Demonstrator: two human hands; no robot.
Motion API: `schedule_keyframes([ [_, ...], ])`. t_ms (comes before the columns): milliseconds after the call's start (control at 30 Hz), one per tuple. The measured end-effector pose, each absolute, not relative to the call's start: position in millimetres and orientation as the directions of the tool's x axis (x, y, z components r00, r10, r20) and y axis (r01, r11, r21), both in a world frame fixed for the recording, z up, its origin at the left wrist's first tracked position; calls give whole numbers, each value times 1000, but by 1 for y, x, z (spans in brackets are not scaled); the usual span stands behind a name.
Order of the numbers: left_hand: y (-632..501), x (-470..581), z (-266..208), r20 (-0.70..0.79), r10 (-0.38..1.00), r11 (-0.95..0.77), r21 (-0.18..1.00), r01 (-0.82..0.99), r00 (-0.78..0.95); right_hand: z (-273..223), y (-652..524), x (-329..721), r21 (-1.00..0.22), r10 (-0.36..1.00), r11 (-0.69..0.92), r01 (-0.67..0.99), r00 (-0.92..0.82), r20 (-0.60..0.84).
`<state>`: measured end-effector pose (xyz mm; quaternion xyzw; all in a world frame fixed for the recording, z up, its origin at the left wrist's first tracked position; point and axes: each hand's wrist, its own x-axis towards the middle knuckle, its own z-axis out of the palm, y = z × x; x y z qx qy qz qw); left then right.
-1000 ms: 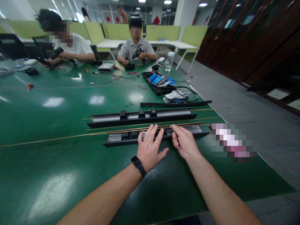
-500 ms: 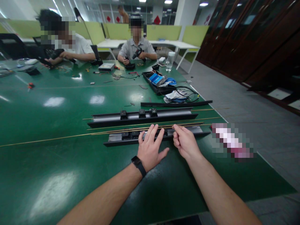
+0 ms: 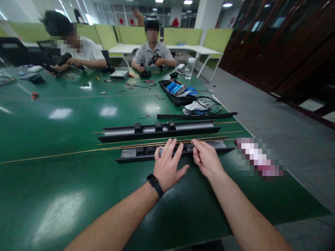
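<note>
My left hand [image 3: 169,168] is open, palm down, its spread fingertips lying over thin brass-coloured rods [image 3: 52,156] and the nearer black channel rail [image 3: 125,154]. My right hand [image 3: 208,158] is closed in a pinch at the rods, just right of the left fingertips. A thin rod seems to be between thumb and forefinger, though the fingers hide the exact grip. Small black blocks [image 3: 140,150] sit inside the near rail, partly covered by my left hand. Behind it lies a second black rail [image 3: 120,132] with three black blocks in its channel.
A narrow black strip [image 3: 196,115] lies behind the rails. Beyond are gloves [image 3: 197,107], a looped black cable and a black tray [image 3: 167,91] of tools. A blurred pink item [image 3: 258,157] is at the right table edge. Two people work across the green table [image 3: 86,209].
My right hand has shifted very slightly left along the rods, still pinched. My left hand and the rails have stayed where they were.
</note>
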<state>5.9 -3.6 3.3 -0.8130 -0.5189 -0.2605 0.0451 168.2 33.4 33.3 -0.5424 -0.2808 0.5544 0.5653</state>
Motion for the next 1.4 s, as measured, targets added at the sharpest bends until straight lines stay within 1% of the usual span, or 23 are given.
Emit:
schedule_keyframes([
  [300,-3,6,3,476,816,-461,195,866,328,34,34,170,-917,924,-182,-356,257,-284],
  [667,-4,7,4,472,821,-458,205,865,323,38,32,169,-928,931,-215,-303,223,-288],
  [833,-4,6,4,480,813,-465,194,864,330,37,32,169,-922,930,-216,-323,221,-295],
  [1067,-4,6,4,472,819,-460,201,865,326,34,34,171,-925,928,-171,-340,260,-267],
  [1400,-4,6,3,474,817,-464,200,863,330,34,34,170,-932,938,-192,-309,220,-266],
])
